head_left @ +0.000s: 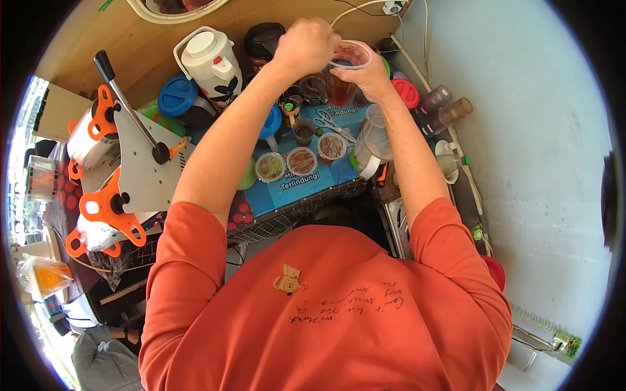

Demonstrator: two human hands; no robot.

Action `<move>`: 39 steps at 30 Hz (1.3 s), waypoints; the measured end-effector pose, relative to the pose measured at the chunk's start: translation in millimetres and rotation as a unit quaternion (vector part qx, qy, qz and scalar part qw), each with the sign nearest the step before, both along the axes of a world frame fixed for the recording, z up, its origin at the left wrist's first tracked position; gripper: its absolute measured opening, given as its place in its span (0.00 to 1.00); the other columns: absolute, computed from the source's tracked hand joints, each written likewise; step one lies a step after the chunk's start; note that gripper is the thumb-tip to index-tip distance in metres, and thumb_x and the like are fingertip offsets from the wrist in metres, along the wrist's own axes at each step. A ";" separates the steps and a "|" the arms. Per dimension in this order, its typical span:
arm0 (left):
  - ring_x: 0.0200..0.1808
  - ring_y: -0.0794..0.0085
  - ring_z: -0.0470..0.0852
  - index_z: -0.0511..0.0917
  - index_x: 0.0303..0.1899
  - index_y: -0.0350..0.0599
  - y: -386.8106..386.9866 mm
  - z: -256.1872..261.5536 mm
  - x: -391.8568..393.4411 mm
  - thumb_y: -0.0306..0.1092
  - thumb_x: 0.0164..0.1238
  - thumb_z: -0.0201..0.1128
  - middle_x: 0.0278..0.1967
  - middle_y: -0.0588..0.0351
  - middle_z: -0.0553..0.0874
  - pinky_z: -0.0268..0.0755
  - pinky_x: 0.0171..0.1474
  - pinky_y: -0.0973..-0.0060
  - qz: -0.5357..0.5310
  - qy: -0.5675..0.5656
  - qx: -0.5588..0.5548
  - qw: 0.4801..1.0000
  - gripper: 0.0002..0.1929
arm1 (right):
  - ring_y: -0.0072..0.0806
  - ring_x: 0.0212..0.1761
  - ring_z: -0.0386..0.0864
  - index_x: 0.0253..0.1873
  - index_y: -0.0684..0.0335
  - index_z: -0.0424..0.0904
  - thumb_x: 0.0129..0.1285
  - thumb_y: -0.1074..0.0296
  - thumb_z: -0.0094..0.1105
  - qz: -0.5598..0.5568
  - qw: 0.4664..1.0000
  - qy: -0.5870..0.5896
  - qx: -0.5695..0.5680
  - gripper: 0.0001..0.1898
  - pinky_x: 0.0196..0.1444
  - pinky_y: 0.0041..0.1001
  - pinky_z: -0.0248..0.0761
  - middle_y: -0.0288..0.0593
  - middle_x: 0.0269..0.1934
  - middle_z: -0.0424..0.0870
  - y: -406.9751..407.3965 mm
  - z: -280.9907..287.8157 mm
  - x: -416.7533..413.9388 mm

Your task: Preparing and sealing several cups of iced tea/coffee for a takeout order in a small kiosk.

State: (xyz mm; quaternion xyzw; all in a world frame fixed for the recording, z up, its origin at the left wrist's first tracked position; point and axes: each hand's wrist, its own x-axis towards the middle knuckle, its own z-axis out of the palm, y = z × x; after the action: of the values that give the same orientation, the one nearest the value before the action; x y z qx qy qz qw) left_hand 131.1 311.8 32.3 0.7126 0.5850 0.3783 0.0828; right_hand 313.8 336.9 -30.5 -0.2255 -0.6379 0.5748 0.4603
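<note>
My left hand (309,45), blurred, is raised beside the cup rim with its fingers curled; whether it holds anything cannot be seen. My right hand (374,78) grips a clear plastic cup (363,57) near its rim. Reddish-brown liquid (340,90) shows below, in the cup or in a vessel behind it; I cannot tell which. Nearer me on the blue table cover (313,183) stand three filled clear tubs, one with greenish contents (270,167) and two with brownish contents (301,162) (332,147). Scissors (335,126) and a small dark cup (304,132) lie beyond them.
A white vacuum jug (208,54) and a blue-lidded pitcher (178,97) stand back left. A lever machine with orange feet (146,151) fills the left. A clear pitcher (376,141) stands under my right forearm, near the wall (528,146). Another person's grey sleeve (100,357) shows lower left.
</note>
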 end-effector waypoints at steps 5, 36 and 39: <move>0.43 0.48 0.89 0.87 0.42 0.38 12.3 -5.2 -6.2 0.42 0.72 0.64 0.40 0.43 0.89 0.80 0.49 0.58 -0.017 0.069 0.103 0.992 0.15 | 0.31 0.65 0.79 0.67 0.70 0.73 0.52 0.88 0.72 -0.006 1.000 -0.013 -0.009 0.34 0.67 0.35 0.77 0.44 0.60 0.82 11.2 -3.9 -1.8; 0.54 0.48 0.86 0.88 0.41 0.35 47.2 -11.7 -1.3 0.39 0.71 0.65 0.54 0.44 0.88 0.78 0.58 0.58 -0.064 0.032 0.173 0.982 0.14 | 0.30 0.60 0.79 0.65 0.68 0.74 0.53 0.85 0.74 -0.039 0.999 -0.029 0.009 0.33 0.62 0.31 0.76 0.40 0.58 0.81 25.1 -1.6 1.7; 0.55 0.46 0.85 0.88 0.40 0.35 49.0 -14.2 -6.4 0.38 0.70 0.66 0.54 0.44 0.88 0.77 0.59 0.58 -0.135 0.028 0.167 0.976 0.13 | 0.30 0.60 0.79 0.65 0.68 0.75 0.53 0.84 0.75 -0.046 0.999 -0.007 -0.029 0.32 0.63 0.32 0.76 0.40 0.58 0.82 20.4 0.7 -1.6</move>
State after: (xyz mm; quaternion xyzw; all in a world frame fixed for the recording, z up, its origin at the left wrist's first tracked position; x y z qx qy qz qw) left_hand 124.7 360.8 18.1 0.7994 0.4137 0.4357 -0.0038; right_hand 312.2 357.4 -29.7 -0.2719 -0.6133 0.5696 0.4747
